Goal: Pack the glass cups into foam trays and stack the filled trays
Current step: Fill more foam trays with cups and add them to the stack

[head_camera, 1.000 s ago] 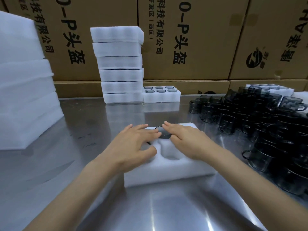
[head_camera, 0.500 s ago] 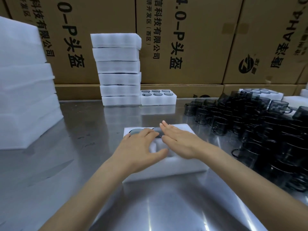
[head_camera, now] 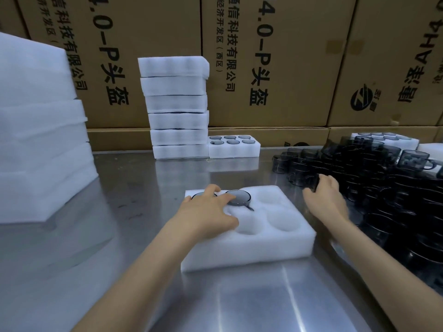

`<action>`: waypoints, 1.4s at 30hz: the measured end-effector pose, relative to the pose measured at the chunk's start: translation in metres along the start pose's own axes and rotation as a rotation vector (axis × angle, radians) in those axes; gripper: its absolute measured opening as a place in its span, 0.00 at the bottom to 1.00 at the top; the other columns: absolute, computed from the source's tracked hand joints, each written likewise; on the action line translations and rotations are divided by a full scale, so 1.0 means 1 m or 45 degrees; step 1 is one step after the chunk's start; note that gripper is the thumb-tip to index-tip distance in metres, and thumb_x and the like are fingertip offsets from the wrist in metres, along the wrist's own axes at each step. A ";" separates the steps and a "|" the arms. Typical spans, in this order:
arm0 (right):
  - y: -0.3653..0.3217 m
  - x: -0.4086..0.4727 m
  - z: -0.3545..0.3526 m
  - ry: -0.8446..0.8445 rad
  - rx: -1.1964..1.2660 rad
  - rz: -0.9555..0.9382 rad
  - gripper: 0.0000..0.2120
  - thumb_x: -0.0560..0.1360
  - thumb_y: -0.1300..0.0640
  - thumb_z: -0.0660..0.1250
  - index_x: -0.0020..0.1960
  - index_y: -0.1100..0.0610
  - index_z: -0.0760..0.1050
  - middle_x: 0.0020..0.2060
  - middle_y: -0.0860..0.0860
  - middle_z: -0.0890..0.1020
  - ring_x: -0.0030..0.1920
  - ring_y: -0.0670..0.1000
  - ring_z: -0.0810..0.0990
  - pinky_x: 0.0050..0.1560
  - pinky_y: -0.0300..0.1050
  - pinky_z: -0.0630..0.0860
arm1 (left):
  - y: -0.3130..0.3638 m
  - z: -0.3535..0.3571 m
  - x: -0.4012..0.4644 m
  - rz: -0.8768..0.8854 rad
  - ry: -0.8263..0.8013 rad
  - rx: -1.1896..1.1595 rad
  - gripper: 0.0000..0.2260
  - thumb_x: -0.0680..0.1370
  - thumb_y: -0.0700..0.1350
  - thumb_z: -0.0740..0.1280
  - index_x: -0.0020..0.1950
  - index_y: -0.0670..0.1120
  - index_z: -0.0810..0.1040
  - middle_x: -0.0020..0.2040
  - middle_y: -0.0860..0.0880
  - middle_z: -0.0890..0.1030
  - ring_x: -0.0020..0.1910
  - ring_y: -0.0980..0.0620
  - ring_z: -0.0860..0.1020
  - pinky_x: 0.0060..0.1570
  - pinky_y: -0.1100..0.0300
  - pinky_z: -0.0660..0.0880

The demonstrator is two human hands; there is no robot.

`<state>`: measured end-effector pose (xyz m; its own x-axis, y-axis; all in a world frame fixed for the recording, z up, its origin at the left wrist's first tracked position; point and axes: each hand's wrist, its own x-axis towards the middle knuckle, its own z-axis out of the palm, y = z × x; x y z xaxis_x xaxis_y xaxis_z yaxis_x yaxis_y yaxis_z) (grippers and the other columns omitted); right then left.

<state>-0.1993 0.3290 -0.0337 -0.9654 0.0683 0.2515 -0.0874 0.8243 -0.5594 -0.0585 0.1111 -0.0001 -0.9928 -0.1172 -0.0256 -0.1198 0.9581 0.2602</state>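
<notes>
Head view, from the left: a tall pile of plain white foam slabs [head_camera: 40,140] sits on the steel table [head_camera: 134,236], with printed cardboard boxes [head_camera: 275,61] forming the wall behind. Next comes a stack of filled trays [head_camera: 177,106], six high, and just beside its foot a single filled tray [head_camera: 234,147] showing six cup rims. At centre lies the foam tray [head_camera: 249,250] being packed; two dark glass cups [head_camera: 237,197] sit in its far-left pockets and the other four pockets are bare. The left hand [head_camera: 208,212] rests on that tray, fingers spread, fingertips touching the cup rims. To the right, the right hand [head_camera: 326,200] has its fingers curled round one cup at the edge of the heap of loose cups [head_camera: 383,188]. Half a second ago both hands were pressed on the tray together; since then the right hand has left it and reached into the heap, while the left has stayed.
</notes>
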 end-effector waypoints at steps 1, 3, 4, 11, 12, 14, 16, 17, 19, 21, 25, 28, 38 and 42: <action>0.002 0.002 0.002 0.010 -0.084 -0.010 0.26 0.78 0.52 0.58 0.73 0.60 0.58 0.73 0.58 0.59 0.66 0.61 0.67 0.57 0.54 0.69 | 0.001 -0.001 0.005 -0.013 -0.041 0.015 0.24 0.74 0.53 0.61 0.70 0.64 0.62 0.71 0.56 0.57 0.50 0.50 0.67 0.59 0.58 0.59; 0.005 0.005 0.004 0.053 -0.200 -0.056 0.22 0.78 0.51 0.59 0.68 0.61 0.63 0.66 0.59 0.65 0.62 0.61 0.69 0.52 0.53 0.70 | 0.003 -0.002 0.013 -0.048 -0.110 0.033 0.24 0.73 0.52 0.63 0.68 0.64 0.63 0.70 0.56 0.56 0.50 0.49 0.69 0.61 0.56 0.57; 0.006 0.006 0.004 0.085 -0.213 -0.073 0.22 0.78 0.49 0.60 0.66 0.60 0.64 0.64 0.59 0.67 0.61 0.61 0.69 0.51 0.53 0.70 | 0.004 -0.002 0.017 -0.066 -0.134 0.037 0.24 0.73 0.52 0.63 0.68 0.64 0.64 0.70 0.55 0.56 0.49 0.49 0.70 0.64 0.54 0.56; 0.009 -0.002 0.008 0.305 -0.519 -0.374 0.15 0.77 0.45 0.61 0.54 0.53 0.78 0.52 0.52 0.75 0.56 0.55 0.68 0.53 0.51 0.68 | 0.002 0.003 0.024 -0.078 -0.128 0.029 0.26 0.72 0.51 0.64 0.68 0.65 0.63 0.71 0.57 0.55 0.56 0.48 0.74 0.71 0.45 0.43; 0.009 -0.003 0.009 0.305 -0.507 -0.404 0.14 0.77 0.45 0.62 0.54 0.53 0.79 0.54 0.52 0.74 0.56 0.55 0.67 0.53 0.51 0.68 | 0.001 0.003 0.024 -0.076 -0.126 0.024 0.26 0.71 0.51 0.65 0.68 0.65 0.64 0.70 0.57 0.56 0.56 0.48 0.74 0.71 0.46 0.43; 0.008 -0.006 0.012 0.268 -0.422 -0.400 0.13 0.76 0.45 0.64 0.53 0.53 0.78 0.60 0.53 0.71 0.60 0.56 0.64 0.53 0.52 0.70 | -0.001 0.003 0.026 -0.074 -0.106 0.008 0.25 0.71 0.51 0.65 0.67 0.65 0.65 0.70 0.58 0.56 0.54 0.48 0.74 0.71 0.47 0.44; 0.007 -0.008 0.016 0.179 -0.276 -0.324 0.11 0.75 0.46 0.66 0.52 0.52 0.76 0.67 0.55 0.67 0.65 0.59 0.62 0.54 0.55 0.71 | -0.003 0.004 0.027 -0.069 -0.070 -0.006 0.25 0.70 0.51 0.66 0.66 0.65 0.66 0.70 0.57 0.57 0.52 0.49 0.73 0.71 0.47 0.44; 0.007 -0.008 0.017 0.122 -0.181 -0.272 0.12 0.75 0.47 0.66 0.54 0.52 0.74 0.68 0.56 0.66 0.66 0.60 0.64 0.55 0.55 0.71 | -0.004 0.004 0.028 -0.066 -0.053 -0.007 0.25 0.70 0.50 0.66 0.66 0.64 0.66 0.70 0.57 0.57 0.52 0.49 0.72 0.71 0.47 0.44; 0.008 -0.006 0.017 0.060 -0.002 -0.219 0.19 0.74 0.48 0.68 0.62 0.52 0.69 0.67 0.56 0.69 0.64 0.59 0.69 0.58 0.54 0.71 | -0.005 0.005 0.028 -0.063 -0.030 -0.003 0.25 0.70 0.50 0.66 0.67 0.64 0.65 0.70 0.57 0.58 0.56 0.49 0.73 0.71 0.47 0.45; 0.005 -0.007 0.014 0.088 0.155 -0.209 0.31 0.72 0.49 0.71 0.71 0.52 0.62 0.67 0.54 0.72 0.65 0.57 0.71 0.60 0.52 0.71 | -0.004 0.006 0.027 -0.055 -0.001 0.017 0.26 0.70 0.50 0.65 0.67 0.61 0.64 0.70 0.57 0.58 0.59 0.48 0.72 0.70 0.47 0.47; -0.014 -0.016 0.003 0.264 0.541 -0.373 0.34 0.70 0.49 0.73 0.71 0.51 0.64 0.64 0.48 0.74 0.64 0.49 0.71 0.63 0.49 0.70 | -0.003 0.009 0.025 -0.017 0.159 0.006 0.22 0.69 0.48 0.66 0.60 0.55 0.61 0.63 0.56 0.64 0.53 0.50 0.63 0.62 0.52 0.59; -0.038 -0.029 -0.004 0.198 0.791 -0.539 0.29 0.68 0.51 0.75 0.67 0.51 0.70 0.58 0.45 0.77 0.57 0.41 0.74 0.58 0.36 0.72 | -0.001 0.010 0.024 0.028 0.242 0.021 0.29 0.69 0.47 0.66 0.66 0.53 0.58 0.66 0.55 0.63 0.56 0.49 0.62 0.56 0.56 0.59; -0.046 -0.038 -0.003 -0.084 0.290 -0.690 0.30 0.68 0.43 0.72 0.67 0.49 0.68 0.54 0.45 0.75 0.56 0.46 0.74 0.59 0.49 0.72 | 0.002 0.011 0.022 0.059 0.166 0.092 0.35 0.72 0.46 0.62 0.76 0.54 0.50 0.73 0.54 0.58 0.64 0.45 0.59 0.64 0.55 0.59; -0.048 -0.041 -0.002 -0.031 0.250 -0.654 0.29 0.68 0.43 0.72 0.65 0.48 0.69 0.51 0.45 0.74 0.53 0.47 0.75 0.54 0.47 0.73 | 0.003 0.010 0.020 0.054 0.165 0.113 0.35 0.73 0.46 0.61 0.76 0.53 0.49 0.73 0.54 0.57 0.65 0.45 0.58 0.65 0.55 0.57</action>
<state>-0.1554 0.2878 -0.0157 -0.7920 -0.3301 0.5136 -0.5905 0.6280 -0.5069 -0.0789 0.1138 -0.0094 -0.9885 -0.1037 0.1101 -0.0838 0.9815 0.1721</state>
